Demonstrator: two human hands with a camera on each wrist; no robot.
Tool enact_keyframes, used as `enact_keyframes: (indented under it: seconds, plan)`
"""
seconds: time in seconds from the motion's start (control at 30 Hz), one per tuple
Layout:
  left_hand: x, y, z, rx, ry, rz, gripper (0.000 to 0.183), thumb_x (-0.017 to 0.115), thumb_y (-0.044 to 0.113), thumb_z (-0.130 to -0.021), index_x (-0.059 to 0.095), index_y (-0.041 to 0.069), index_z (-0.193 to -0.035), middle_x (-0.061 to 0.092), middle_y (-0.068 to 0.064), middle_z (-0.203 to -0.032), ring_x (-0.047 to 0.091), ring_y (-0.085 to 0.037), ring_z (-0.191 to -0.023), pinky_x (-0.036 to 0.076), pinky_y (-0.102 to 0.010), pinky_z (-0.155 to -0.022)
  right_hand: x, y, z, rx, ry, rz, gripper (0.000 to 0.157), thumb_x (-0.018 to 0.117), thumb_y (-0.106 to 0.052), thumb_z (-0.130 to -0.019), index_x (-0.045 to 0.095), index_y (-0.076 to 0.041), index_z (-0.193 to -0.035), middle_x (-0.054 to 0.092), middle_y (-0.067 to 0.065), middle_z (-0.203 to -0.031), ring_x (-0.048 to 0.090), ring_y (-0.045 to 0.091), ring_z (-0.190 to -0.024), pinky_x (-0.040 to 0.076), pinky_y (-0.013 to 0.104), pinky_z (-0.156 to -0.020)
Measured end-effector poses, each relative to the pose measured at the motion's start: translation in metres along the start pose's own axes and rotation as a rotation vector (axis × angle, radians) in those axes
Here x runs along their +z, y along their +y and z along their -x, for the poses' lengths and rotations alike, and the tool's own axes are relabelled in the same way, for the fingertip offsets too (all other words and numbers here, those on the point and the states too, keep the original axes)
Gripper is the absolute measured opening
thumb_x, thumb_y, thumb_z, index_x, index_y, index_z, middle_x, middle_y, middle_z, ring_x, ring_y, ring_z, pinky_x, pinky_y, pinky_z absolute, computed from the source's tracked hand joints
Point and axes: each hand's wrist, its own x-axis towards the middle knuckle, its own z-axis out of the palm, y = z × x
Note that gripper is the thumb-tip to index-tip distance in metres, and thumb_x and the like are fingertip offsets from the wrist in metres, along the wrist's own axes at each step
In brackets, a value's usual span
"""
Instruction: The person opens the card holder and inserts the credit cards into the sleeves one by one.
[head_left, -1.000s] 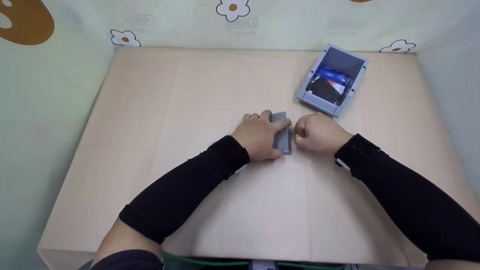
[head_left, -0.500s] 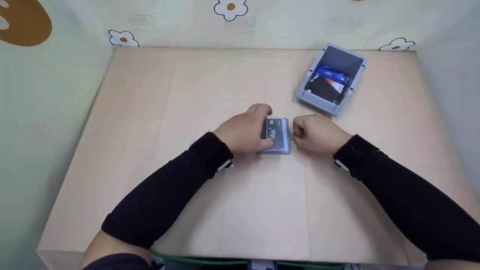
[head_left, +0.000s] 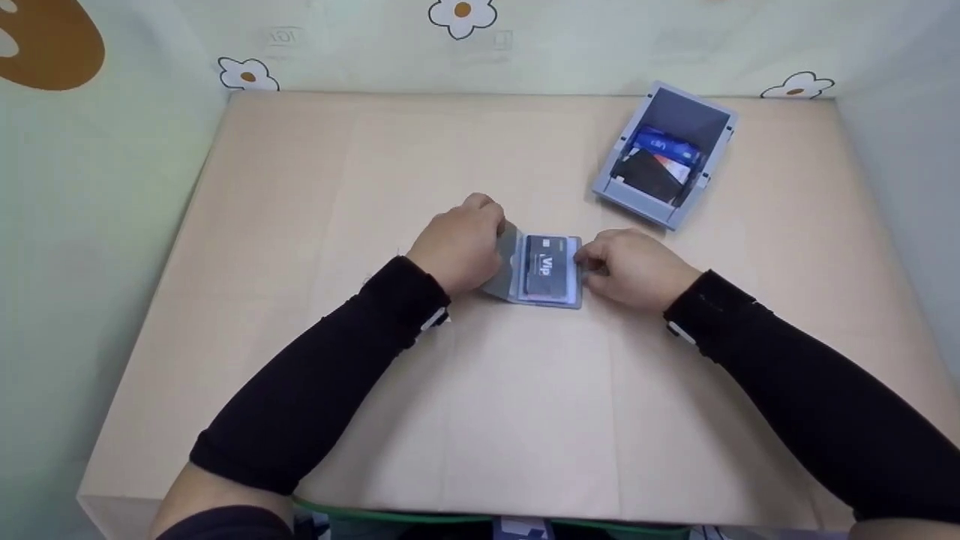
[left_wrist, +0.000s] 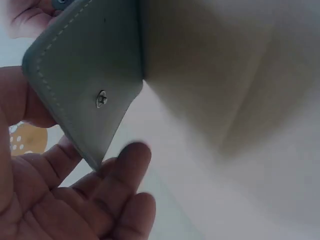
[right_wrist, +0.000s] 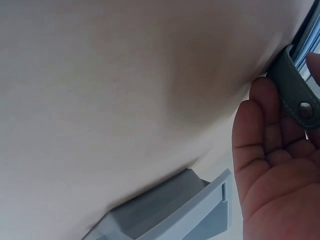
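Observation:
In the head view a grey card holder (head_left: 504, 268) lies unfolded on the table, with a dark "Vip" card (head_left: 550, 282) showing in its clear right-hand sleeve. My left hand (head_left: 457, 244) holds the cover by its outer edge, tilted up from the table. A metal snap stud (left_wrist: 101, 99) shows on that cover in the left wrist view. At the opposite edge my right hand (head_left: 634, 266) has thumb and fingers around the closing strap (right_wrist: 294, 90), which carries a round snap button (right_wrist: 306, 109).
Behind my right hand stands a grey open box (head_left: 636, 208). Inside it are a blue card pack (head_left: 666, 145) and a black flat item (head_left: 649, 178). A flower-patterned curtain (head_left: 375, 45) borders the back of the beige table (head_left: 337, 150).
The left hand has swung the card holder's cover open to the left, uncovering the card inside. My right hand stays at the right edge, its fingers now less tightly curled.

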Motion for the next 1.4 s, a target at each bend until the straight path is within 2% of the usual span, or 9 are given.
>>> enact_keyframes:
  seconds: [0.2,0.37,0.47,0.53,0.67,0.77,0.87,1.27,1.4]
  plan:
    - [0.009,-0.004,0.000,0.018,0.041,-0.118,0.026,0.056,0.007,-0.096,0.073,0.008,-0.115,0.054,-0.013,-0.151,0.050,-0.036,-0.133,0.042,-0.048,-0.112,0.003,0.001,0.000,-0.037,0.027,0.000,0.026,0.074,-0.013,-0.095,0.077,-0.001,-0.118,0.076,0.012,-0.104,0.070,0.027,-0.097,0.056,0.047,-0.094]
    - [0.017,0.000,0.000,0.052,0.003,-0.119,0.029,0.052,0.007,-0.102,0.072,0.005,-0.123,0.060,-0.012,-0.125,0.055,-0.030,-0.109,0.048,-0.043,-0.099,0.006,0.001,0.000,-0.051,0.040,0.008,0.028,0.075,-0.013,-0.094,0.077,-0.001,-0.120,0.075,0.013,-0.104,0.068,0.027,-0.094,0.056,0.046,-0.091]
    - [0.020,0.005,-0.001,0.053,-0.057,-0.071,0.032,0.059,0.015,-0.103,0.067,0.006,-0.132,0.062,-0.011,-0.119,0.059,-0.026,-0.101,0.054,-0.041,-0.094,0.005,0.000,0.000,-0.041,0.034,0.016,0.030,0.074,-0.013,-0.094,0.076,-0.002,-0.122,0.074,0.013,-0.104,0.066,0.027,-0.092,0.056,0.045,-0.090]
    - [0.022,0.009,-0.002,0.053,-0.095,-0.044,0.043,0.067,0.026,-0.101,0.062,0.006,-0.139,0.063,-0.011,-0.123,0.061,-0.024,-0.104,0.055,-0.041,-0.097,0.005,0.000,0.000,-0.035,0.031,0.017,0.030,0.074,-0.014,-0.095,0.076,-0.002,-0.123,0.074,0.012,-0.104,0.065,0.026,-0.092,0.055,0.045,-0.089]
    - [0.029,0.016,-0.004,0.074,-0.126,-0.009,0.080,0.077,0.051,-0.092,0.048,0.008,-0.153,0.059,-0.012,-0.134,0.062,-0.022,-0.108,0.055,-0.039,-0.100,0.005,-0.001,0.001,-0.022,0.026,0.016,0.031,0.073,-0.015,-0.096,0.075,-0.003,-0.125,0.073,0.011,-0.104,0.064,0.025,-0.090,0.054,0.044,-0.086]
    - [0.035,0.020,-0.005,0.097,-0.123,-0.008,0.098,0.081,0.057,-0.086,0.038,0.009,-0.160,0.054,-0.015,-0.139,0.062,-0.022,-0.107,0.056,-0.038,-0.099,0.005,-0.001,0.000,-0.018,0.029,0.013,0.032,0.074,-0.015,-0.096,0.075,-0.004,-0.125,0.072,0.011,-0.103,0.063,0.025,-0.089,0.054,0.044,-0.085]
    - [0.040,0.023,-0.006,0.110,-0.107,-0.029,0.105,0.083,0.058,-0.084,0.034,0.010,-0.163,0.051,-0.017,-0.140,0.063,-0.023,-0.104,0.057,-0.038,-0.097,0.006,-0.001,0.000,-0.017,0.033,0.009,0.032,0.074,-0.014,-0.095,0.075,-0.004,-0.125,0.071,0.011,-0.101,0.062,0.025,-0.088,0.053,0.044,-0.083]
    - [0.046,0.027,-0.005,0.134,-0.050,-0.103,0.098,0.079,0.062,-0.086,0.034,0.020,-0.163,0.052,-0.018,-0.137,0.062,-0.024,-0.102,0.060,-0.038,-0.090,0.009,-0.002,0.001,-0.053,0.071,0.027,0.035,0.075,-0.016,-0.093,0.075,-0.006,-0.126,0.066,0.009,-0.093,0.059,0.025,-0.082,0.050,0.041,-0.077]
    - [0.047,0.028,-0.006,0.160,-0.039,-0.108,0.092,0.077,0.059,-0.088,0.037,0.025,-0.163,0.053,-0.019,-0.133,0.063,-0.025,-0.095,0.059,-0.037,-0.085,0.009,-0.002,0.001,-0.047,0.068,0.029,0.035,0.075,-0.017,-0.093,0.075,-0.007,-0.127,0.066,0.009,-0.093,0.059,0.025,-0.082,0.050,0.041,-0.077]
